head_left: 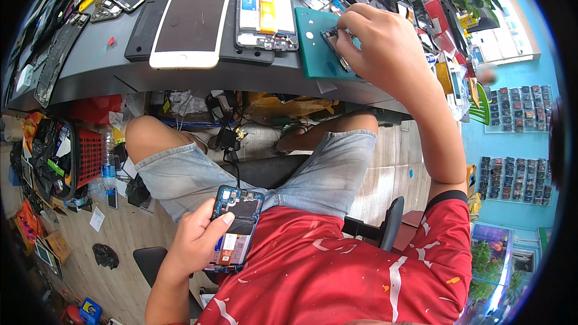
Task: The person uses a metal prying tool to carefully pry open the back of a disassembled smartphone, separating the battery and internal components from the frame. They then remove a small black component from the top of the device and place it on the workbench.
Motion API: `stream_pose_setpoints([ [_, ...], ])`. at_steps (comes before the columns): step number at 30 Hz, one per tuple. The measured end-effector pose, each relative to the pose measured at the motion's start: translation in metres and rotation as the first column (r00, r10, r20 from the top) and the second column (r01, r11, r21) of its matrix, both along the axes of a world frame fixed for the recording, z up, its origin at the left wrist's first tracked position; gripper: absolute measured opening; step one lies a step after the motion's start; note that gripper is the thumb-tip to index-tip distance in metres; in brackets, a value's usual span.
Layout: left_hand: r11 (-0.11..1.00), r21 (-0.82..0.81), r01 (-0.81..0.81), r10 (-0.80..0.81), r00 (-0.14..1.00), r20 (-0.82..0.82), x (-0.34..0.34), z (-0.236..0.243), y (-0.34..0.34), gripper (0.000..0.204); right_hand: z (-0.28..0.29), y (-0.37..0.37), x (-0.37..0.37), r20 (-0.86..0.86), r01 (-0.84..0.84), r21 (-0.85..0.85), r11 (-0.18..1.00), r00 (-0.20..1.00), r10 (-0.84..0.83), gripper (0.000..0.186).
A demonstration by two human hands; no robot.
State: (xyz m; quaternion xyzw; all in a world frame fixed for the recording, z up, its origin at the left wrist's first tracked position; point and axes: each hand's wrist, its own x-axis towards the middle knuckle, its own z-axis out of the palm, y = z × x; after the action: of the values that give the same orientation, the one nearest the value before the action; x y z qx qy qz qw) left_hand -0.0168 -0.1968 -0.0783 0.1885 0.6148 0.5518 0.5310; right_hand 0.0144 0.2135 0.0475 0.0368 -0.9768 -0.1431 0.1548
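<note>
My left hand [195,238] is closed around an opened phone [244,207] above my lap, the thumb lying across its middle. The phone's back is off, showing its inner boards and battery; a black cable appears to run up from its top edge. Stretched out over the desk, my right hand [385,42] has its thumb and fingers bent in a pinch on a small phone circuit board [331,39]. That board lies on a green mat [310,63] near the desk's front edge. The fingers hide part of it.
Left of the mat lie a second opened phone [247,33] with yellow flex cables and a white phone [192,18]. Phone parts crowd the desk's far side. Below stand a red basket [90,155] of scraps and a plastic bottle [108,159]. A chair armrest [391,222] is beside me.
</note>
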Motion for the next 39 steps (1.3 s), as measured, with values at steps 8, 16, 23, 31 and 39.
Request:
stream_pose_setpoints([
  [8, 0.999, 0.031, -0.039, 0.040, 0.999, -0.017, 0.003, -0.003, 0.001, 0.026, 0.006, -0.002, 0.001, 0.029, -0.042, -0.060, 0.997, 0.999, 0.044, 0.022],
  [16, 0.998, 0.039, -0.046, 0.047, 0.999, -0.010, 0.004, -0.005, 0.000, 0.026, 0.004, 0.000, 0.001, 0.038, -0.037, -0.075, 0.997, 0.998, 0.040, 0.019],
  [23, 0.998, 0.038, -0.052, 0.053, 0.998, -0.023, 0.004, -0.002, 0.001, 0.026, 0.001, -0.006, -0.003, 0.043, 0.038, 0.032, 0.999, 0.998, -0.040, 0.011],
  [31, 0.998, 0.040, -0.055, 0.056, 0.998, -0.016, 0.005, -0.003, 0.000, 0.023, -0.002, -0.003, -0.005, -0.014, 0.052, -0.037, 0.998, 0.999, -0.053, 0.017],
  [39, 0.998, 0.037, -0.048, 0.049, 0.999, -0.011, 0.004, -0.004, 0.001, 0.022, -0.009, 0.000, -0.002, -0.100, 0.034, -0.121, 0.992, 0.994, -0.047, 0.018],
])
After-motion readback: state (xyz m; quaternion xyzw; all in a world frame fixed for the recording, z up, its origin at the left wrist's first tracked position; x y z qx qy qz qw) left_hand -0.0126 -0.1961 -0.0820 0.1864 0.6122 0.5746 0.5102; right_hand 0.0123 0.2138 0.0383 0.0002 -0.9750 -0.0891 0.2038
